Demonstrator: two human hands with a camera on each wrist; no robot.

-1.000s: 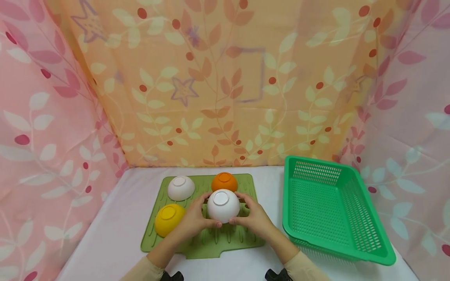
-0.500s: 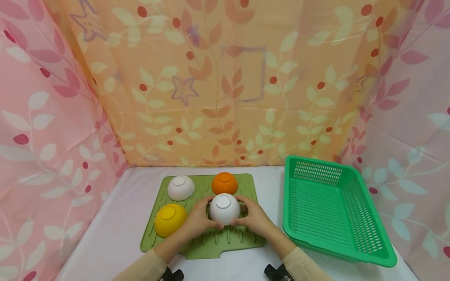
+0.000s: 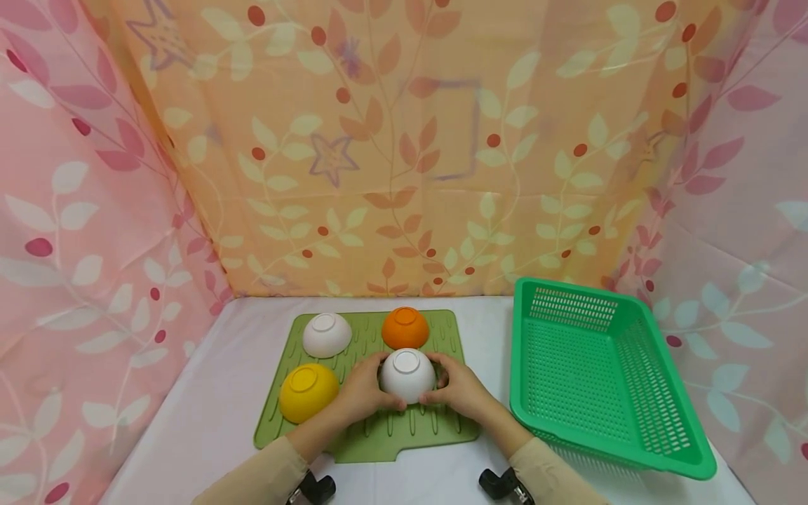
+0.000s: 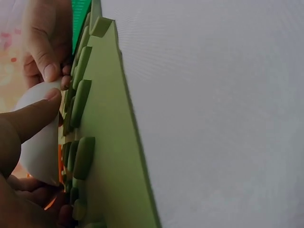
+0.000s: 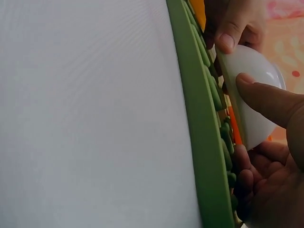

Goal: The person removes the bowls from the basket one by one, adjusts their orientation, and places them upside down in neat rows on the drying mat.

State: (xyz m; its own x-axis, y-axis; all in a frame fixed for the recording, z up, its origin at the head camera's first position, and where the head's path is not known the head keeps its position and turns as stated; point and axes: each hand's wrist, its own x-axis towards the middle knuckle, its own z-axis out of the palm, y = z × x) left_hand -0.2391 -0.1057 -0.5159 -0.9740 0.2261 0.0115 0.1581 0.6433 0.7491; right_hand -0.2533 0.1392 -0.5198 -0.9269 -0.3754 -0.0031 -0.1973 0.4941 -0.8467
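Note:
A white bowl [image 3: 407,376] is upside down at the front right of the green drying mat [image 3: 369,445], just in front of an orange bowl [image 3: 405,328]. My left hand [image 3: 365,389] grips its left side, thumb at the near rim and fingers around the far side. On the opposite side my right hand [image 3: 463,388] holds it the same way. In the left wrist view the bowl [image 4: 40,142] has its rim down close to the mat's ridges; whether it touches them I cannot tell. Both thumbs press on the bowl [image 5: 254,114] in the right wrist view.
An upturned yellow bowl [image 3: 308,393] lies on the mat beside my left wrist. Behind it sits an upturned pale bowl [image 3: 327,335]. To the right stands a green plastic basket [image 3: 516,365] on the white cloth [image 3: 196,393]. Patterned curtains [image 3: 391,154] enclose the back and sides.
Both hands have lowered the white bowl toward the mat, nearer to me and slightly right. More of the orange bowl shows behind it. The other bowls and the basket stay put.

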